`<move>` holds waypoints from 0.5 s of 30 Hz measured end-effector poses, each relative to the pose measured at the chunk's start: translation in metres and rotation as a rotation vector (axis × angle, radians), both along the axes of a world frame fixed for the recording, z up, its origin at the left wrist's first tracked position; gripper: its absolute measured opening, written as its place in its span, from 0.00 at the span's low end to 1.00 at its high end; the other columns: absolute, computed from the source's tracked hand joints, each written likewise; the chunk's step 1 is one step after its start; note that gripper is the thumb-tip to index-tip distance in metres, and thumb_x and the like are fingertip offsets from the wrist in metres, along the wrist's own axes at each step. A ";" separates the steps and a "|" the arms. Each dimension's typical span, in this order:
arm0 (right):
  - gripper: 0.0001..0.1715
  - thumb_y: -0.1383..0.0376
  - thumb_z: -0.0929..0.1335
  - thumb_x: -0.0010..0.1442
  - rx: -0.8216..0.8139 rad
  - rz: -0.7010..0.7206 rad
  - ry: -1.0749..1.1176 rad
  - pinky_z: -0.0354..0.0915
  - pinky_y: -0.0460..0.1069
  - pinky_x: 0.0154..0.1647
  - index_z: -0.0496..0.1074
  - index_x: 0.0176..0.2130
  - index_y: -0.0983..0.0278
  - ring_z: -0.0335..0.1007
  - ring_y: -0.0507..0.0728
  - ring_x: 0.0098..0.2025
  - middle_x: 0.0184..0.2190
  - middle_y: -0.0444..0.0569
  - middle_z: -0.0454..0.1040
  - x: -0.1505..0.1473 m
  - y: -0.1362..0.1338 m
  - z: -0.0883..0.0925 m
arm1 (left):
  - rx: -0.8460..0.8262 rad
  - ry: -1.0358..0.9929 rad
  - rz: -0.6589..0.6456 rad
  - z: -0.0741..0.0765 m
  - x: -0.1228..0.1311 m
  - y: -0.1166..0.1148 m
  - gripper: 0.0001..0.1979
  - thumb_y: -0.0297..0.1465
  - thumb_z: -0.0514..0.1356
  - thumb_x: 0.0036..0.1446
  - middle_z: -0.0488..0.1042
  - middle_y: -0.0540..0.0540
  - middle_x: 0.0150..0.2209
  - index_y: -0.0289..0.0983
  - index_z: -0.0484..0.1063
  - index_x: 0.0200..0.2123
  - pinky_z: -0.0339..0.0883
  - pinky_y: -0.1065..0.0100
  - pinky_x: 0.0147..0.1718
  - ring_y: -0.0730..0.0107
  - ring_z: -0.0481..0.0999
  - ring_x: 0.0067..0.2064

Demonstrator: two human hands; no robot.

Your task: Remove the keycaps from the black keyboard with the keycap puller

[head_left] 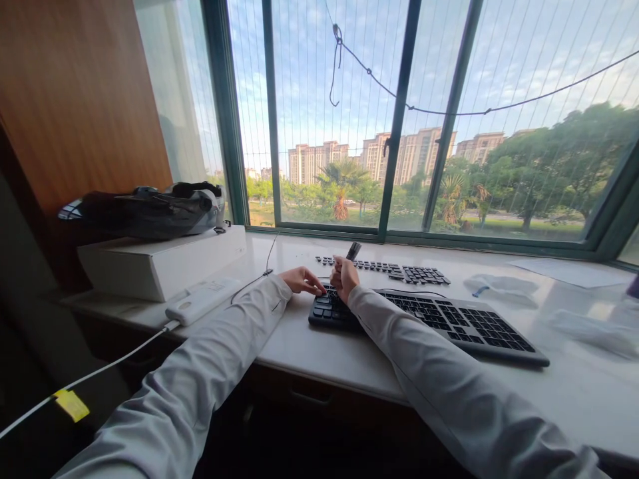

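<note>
A black keyboard [449, 322] lies on the white sill-top desk [319, 352], running from centre to right. My right hand [343, 278] is a fist above the keyboard's left end, wrapped round a small dark tool [353, 250] that sticks up from it. My left hand [301, 280] rests just left of it, fingers pinched together and touching the keyboard's left corner. Rows of loose black keycaps [394, 269] lie on the desk behind the keyboard.
A white box [160, 263] stands at the left with a black bag [144, 209] on it. A white power bank [200, 301] with a cable lies in front. Clear plastic bags [494, 287] and paper [569, 271] lie at right. A large window [399, 120] runs behind.
</note>
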State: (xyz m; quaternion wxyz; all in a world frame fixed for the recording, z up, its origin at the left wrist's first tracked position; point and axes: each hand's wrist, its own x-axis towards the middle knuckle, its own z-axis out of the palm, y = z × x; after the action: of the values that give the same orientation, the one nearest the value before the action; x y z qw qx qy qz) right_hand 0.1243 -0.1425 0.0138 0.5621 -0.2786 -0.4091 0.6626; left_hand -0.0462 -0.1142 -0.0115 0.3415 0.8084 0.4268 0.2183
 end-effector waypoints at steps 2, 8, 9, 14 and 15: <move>0.22 0.65 0.62 0.55 0.008 0.011 0.005 0.34 0.44 0.11 0.43 0.19 0.60 0.32 0.45 0.13 0.11 0.33 0.39 -0.001 -0.001 -0.002 | -0.001 0.001 -0.001 -0.002 -0.001 0.002 0.24 0.43 0.68 0.37 0.69 0.50 0.20 0.33 0.79 0.36 0.54 0.74 0.21 0.77 0.62 0.23; 0.21 0.65 0.62 0.54 -0.006 0.014 0.026 0.36 0.43 0.11 0.45 0.19 0.61 0.33 0.45 0.13 0.11 0.33 0.40 -0.008 -0.006 -0.002 | -0.003 -0.004 -0.014 -0.005 -0.004 0.006 0.25 0.43 0.68 0.37 0.67 0.50 0.18 0.32 0.79 0.37 0.52 0.74 0.19 0.78 0.59 0.21; 0.21 0.65 0.62 0.54 -0.013 0.010 0.027 0.36 0.43 0.12 0.45 0.19 0.61 0.33 0.44 0.12 0.11 0.33 0.40 -0.009 -0.007 -0.001 | -0.007 -0.004 -0.013 -0.005 -0.004 0.006 0.25 0.43 0.68 0.37 0.67 0.50 0.18 0.32 0.79 0.37 0.51 0.74 0.19 0.79 0.59 0.21; 0.20 0.66 0.60 0.55 -0.079 -0.022 0.031 0.36 0.43 0.11 0.43 0.20 0.60 0.32 0.45 0.12 0.11 0.33 0.38 -0.006 -0.006 -0.002 | -0.031 0.009 0.006 -0.004 -0.004 0.004 0.24 0.43 0.67 0.38 0.67 0.50 0.19 0.33 0.79 0.37 0.48 0.74 0.18 0.79 0.58 0.21; 0.20 0.65 0.60 0.55 -0.074 -0.027 0.006 0.37 0.43 0.11 0.42 0.20 0.60 0.33 0.45 0.12 0.11 0.33 0.38 -0.005 -0.005 -0.002 | -0.033 0.013 0.008 -0.003 -0.004 0.003 0.24 0.43 0.67 0.38 0.67 0.50 0.19 0.33 0.79 0.37 0.48 0.74 0.17 0.79 0.58 0.21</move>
State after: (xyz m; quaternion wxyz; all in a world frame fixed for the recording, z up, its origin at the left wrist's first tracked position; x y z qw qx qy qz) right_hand 0.1191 -0.1476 0.0117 0.5616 -0.3026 -0.3787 0.6705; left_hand -0.0503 -0.1108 -0.0147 0.3510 0.8024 0.4358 0.2074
